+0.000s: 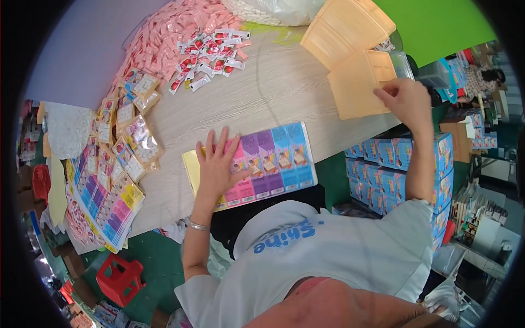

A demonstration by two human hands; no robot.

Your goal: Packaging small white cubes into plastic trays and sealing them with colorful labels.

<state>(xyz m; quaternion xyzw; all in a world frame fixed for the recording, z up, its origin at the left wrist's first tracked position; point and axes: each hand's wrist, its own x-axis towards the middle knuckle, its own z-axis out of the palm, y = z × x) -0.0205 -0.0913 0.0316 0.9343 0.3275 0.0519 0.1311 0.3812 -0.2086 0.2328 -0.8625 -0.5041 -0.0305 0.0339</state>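
Observation:
A stack of colourful printed sheets [273, 164], banded in yellow, pink, purple and blue, lies at the table's near edge. My left hand [217, 167] rests flat on its left part, fingers spread. At the right, my right hand [404, 101] is over a peach-coloured plastic tray [353, 90], its thumb and fingertips pinched together by the tray's inner edge. Whatever is between those fingertips is too small or hidden to make out. Another peach tray [347, 27] lies just beyond, touching or overlapping the first.
Pink sachets [158, 41] are heaped at the far left, with white strawberry-printed sachets [210, 52] beside them. Small filled packs [136, 142] and more printed sheets [104, 202] cover the left side. Blue boxes [383, 164] stand stacked below right; a red stool [120, 279] is on the floor.

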